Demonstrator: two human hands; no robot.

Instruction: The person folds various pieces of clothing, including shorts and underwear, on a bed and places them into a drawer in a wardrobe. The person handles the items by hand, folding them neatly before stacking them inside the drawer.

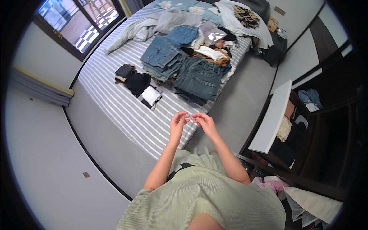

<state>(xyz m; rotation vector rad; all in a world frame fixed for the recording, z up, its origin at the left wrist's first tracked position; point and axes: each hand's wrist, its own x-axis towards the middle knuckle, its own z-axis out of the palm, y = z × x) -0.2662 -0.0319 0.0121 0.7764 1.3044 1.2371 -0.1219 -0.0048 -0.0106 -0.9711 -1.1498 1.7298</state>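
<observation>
My left hand (179, 122) and my right hand (203, 122) are raised in front of me with fingers curled and fingertips facing each other. Neither one holds anything. Below them is the near corner of a bed (120, 106) with a grey-and-white striped sheet. Beyond my hands lie a stack of folded dark-blue jeans (198, 80) and a stack of lighter folded jeans (162, 54). To the left are a folded white garment (151, 95), a black garment (138, 82) and a small dark folded piece (125, 70).
Behind the jeans are mixed clothes (211, 53), a shiny plastic-wrapped item (212, 34) and a rumpled grey quilt (172, 21). At right, a drawer with a white front (271, 120) stands pulled out with clothes inside. A dark nightstand (274, 47) stands beyond the bed.
</observation>
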